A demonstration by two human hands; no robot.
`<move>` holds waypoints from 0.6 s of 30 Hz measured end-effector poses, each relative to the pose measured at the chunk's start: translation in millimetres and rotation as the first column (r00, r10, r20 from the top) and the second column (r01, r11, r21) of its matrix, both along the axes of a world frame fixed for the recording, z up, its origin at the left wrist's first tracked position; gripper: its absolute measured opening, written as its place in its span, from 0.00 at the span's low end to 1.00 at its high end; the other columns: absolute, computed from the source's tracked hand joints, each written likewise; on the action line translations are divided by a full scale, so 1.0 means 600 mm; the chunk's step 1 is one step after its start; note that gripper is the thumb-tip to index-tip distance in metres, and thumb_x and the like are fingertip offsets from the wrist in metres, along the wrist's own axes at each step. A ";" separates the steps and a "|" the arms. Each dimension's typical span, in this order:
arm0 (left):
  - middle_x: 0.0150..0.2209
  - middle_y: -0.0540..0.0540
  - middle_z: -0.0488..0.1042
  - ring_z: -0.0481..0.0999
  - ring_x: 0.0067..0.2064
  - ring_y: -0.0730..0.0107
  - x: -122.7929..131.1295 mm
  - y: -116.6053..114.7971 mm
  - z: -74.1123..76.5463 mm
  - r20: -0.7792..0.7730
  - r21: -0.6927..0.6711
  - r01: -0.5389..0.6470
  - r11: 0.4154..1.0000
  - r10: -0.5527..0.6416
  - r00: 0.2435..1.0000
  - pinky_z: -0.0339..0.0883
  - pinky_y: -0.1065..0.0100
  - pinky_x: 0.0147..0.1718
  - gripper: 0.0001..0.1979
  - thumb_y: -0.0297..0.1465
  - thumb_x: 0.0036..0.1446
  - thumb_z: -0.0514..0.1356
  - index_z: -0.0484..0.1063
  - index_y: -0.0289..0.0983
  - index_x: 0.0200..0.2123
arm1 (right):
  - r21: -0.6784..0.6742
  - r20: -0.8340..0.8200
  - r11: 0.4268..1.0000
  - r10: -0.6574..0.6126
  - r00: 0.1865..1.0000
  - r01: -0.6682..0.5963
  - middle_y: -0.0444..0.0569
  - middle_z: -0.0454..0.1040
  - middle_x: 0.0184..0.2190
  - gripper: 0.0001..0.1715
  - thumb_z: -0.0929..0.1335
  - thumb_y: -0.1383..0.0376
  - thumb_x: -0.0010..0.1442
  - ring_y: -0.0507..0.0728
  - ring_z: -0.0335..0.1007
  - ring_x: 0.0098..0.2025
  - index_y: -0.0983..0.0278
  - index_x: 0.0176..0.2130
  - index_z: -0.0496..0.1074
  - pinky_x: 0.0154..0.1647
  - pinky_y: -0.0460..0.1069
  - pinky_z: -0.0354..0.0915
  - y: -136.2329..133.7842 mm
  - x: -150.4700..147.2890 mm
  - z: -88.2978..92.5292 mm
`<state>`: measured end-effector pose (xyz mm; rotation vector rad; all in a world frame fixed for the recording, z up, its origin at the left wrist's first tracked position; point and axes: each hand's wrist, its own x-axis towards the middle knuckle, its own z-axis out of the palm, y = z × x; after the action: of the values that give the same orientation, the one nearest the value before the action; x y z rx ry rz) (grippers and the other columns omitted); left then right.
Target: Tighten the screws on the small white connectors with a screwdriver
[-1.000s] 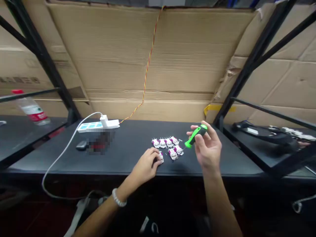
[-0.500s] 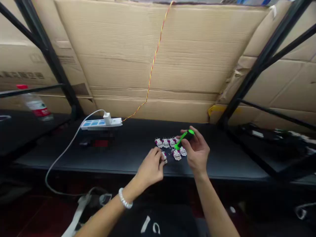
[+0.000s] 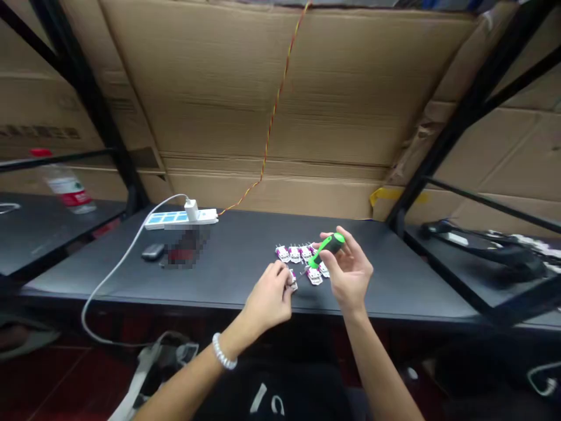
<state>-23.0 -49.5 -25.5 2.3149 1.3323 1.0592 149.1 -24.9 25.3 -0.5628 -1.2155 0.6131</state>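
Note:
My left hand (image 3: 272,292) pinches a small white and purple part (image 3: 293,282) near the front of the black table. In my right hand (image 3: 350,272) is a screwdriver (image 3: 329,247) with a green and black handle. Its thin shaft slants down to the left, toward the part in my left hand; whether the tip touches it I cannot tell. Several similar white and purple parts (image 3: 294,254) lie in a row just behind. Two more (image 3: 314,275) rest below the screwdriver handle, one partly hidden by my right hand.
A white power strip (image 3: 182,218) with a plugged-in charger and white cable lies at the back left. Near it are a dark mouse-like object (image 3: 153,252) and a blurred-out patch. Black metal posts (image 3: 442,128) flank the table; cardboard (image 3: 272,117) stands behind. A bottle (image 3: 70,187) is far left.
The screwdriver handle has tipped lower and slightly left, and its shaft now points at the part in my left hand. My left hand has barely moved. The picture's brightness differs.

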 end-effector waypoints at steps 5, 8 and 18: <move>0.45 0.42 0.70 0.71 0.47 0.55 0.004 -0.002 0.002 -0.021 0.000 -0.012 1.000 0.012 1.000 0.73 0.54 0.46 0.08 0.21 0.60 0.57 0.66 0.40 0.37 | 0.011 0.009 1.000 0.013 1.000 -0.013 0.50 0.85 0.45 0.28 0.79 0.66 0.59 0.58 0.86 0.37 0.55 0.58 0.78 0.38 0.52 0.84 -0.007 -0.010 -0.002; 0.45 0.41 0.71 0.71 0.47 0.54 0.007 -0.004 0.005 -0.043 0.003 -0.032 0.999 0.032 0.999 0.73 0.54 0.45 0.08 0.21 0.61 0.57 0.66 0.40 0.37 | 0.031 0.055 1.000 -0.009 0.998 0.007 0.50 0.84 0.46 0.29 0.80 0.66 0.58 0.59 0.86 0.38 0.56 0.58 0.78 0.40 0.54 0.84 -0.013 -0.015 -0.003; 0.45 0.42 0.71 0.71 0.46 0.55 0.009 -0.003 0.004 -0.045 0.006 -0.036 0.999 0.036 0.998 0.72 0.55 0.44 0.09 0.20 0.59 0.58 0.64 0.40 0.35 | 0.046 0.066 0.997 -0.065 0.996 0.062 0.51 0.83 0.46 0.28 0.79 0.66 0.60 0.59 0.85 0.38 0.56 0.58 0.78 0.40 0.54 0.84 -0.018 -0.011 -0.001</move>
<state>-17.8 -51.3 -23.1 2.3406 1.3943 1.0274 142.6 -35.9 24.9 -0.5872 -1.2667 0.5159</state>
